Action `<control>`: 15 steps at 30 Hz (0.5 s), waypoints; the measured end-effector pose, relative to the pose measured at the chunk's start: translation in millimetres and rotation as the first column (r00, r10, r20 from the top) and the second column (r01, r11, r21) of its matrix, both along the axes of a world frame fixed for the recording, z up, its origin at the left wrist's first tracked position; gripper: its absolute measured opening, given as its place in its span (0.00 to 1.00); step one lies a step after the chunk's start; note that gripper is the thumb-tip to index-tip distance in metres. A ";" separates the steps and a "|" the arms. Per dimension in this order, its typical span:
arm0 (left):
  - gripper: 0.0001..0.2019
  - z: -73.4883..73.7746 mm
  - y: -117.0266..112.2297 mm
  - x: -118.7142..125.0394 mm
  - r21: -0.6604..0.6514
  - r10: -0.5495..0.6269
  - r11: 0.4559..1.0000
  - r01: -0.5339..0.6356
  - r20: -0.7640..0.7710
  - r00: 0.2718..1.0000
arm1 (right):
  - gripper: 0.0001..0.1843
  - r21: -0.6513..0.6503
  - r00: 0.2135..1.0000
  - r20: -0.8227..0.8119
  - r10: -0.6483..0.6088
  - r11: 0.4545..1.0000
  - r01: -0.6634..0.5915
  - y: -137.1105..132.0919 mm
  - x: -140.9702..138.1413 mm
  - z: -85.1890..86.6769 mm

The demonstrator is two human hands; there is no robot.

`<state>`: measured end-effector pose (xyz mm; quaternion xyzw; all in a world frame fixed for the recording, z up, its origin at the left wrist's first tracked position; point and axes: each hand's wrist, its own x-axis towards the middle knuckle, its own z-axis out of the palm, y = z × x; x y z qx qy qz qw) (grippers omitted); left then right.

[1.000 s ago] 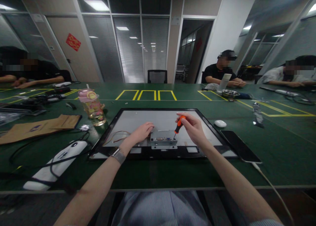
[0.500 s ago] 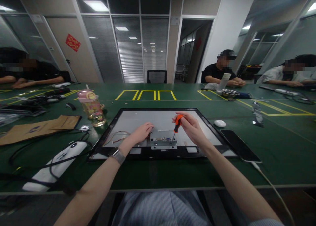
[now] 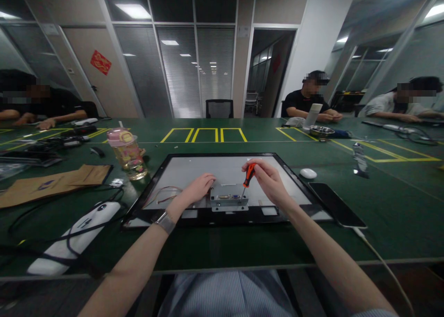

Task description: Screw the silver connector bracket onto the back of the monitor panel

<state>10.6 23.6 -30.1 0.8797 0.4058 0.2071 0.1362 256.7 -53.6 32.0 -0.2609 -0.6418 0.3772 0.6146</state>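
Note:
A flat monitor panel [image 3: 180, 169] lies face down on the green table, with a small metal connector box [image 3: 229, 200] near its front edge. My right hand [image 3: 268, 183] is closed round an orange-handled screwdriver [image 3: 248, 174], whose tip points down at the box's right end. My left hand [image 3: 197, 187] rests on the panel with fingers curled against the left side of the box. Thin coloured wires [image 3: 163, 194] run across the panel to the left of that hand.
A pink drinking bottle [image 3: 127, 153] and brown paper bag [image 3: 52, 182] lie left, a white device wrapped in black cable [image 3: 74, 236] front left. A phone [image 3: 336, 204] with cable and a white mouse [image 3: 308, 173] lie right. Other people sit at the far side.
The screwdriver handle has tipped slightly left and my right hand has shifted a little with it. The left hand stays on the box.

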 end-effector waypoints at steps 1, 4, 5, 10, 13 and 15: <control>0.19 0.1 -0.2 0.1 0.004 0.000 1.000 0.000 -0.001 1.000 | 0.09 0.014 1.000 0.010 -0.023 1.000 0.023 0.3 0.2 -0.3; 0.19 0.2 -0.6 0.2 0.013 -0.002 1.000 0.002 -0.003 1.000 | 0.08 0.027 0.999 0.030 -0.035 0.999 0.035 0.9 0.1 -2.1; 0.19 0.0 -0.6 0.2 0.014 -0.001 1.000 0.001 -0.004 1.000 | 0.09 0.013 0.999 0.028 -0.026 1.000 0.026 1.1 -0.4 -3.0; 0.19 -2.4 1.4 -0.6 0.014 0.003 1.000 -0.002 -0.011 1.000 | 0.10 -0.015 0.981 -0.084 -0.177 0.984 0.177 4.3 -3.1 -8.7; 0.19 -3.3 2.3 -1.1 0.010 0.003 1.000 -0.003 -0.015 1.000 | 0.08 0.032 0.960 -0.076 -0.270 0.962 0.273 5.5 -2.5 -9.9; 0.19 -3.1 2.3 -1.2 0.009 0.002 1.000 -0.002 -0.015 1.000 | 0.06 0.041 0.960 -0.053 -0.273 0.960 0.276 4.9 -2.0 -9.4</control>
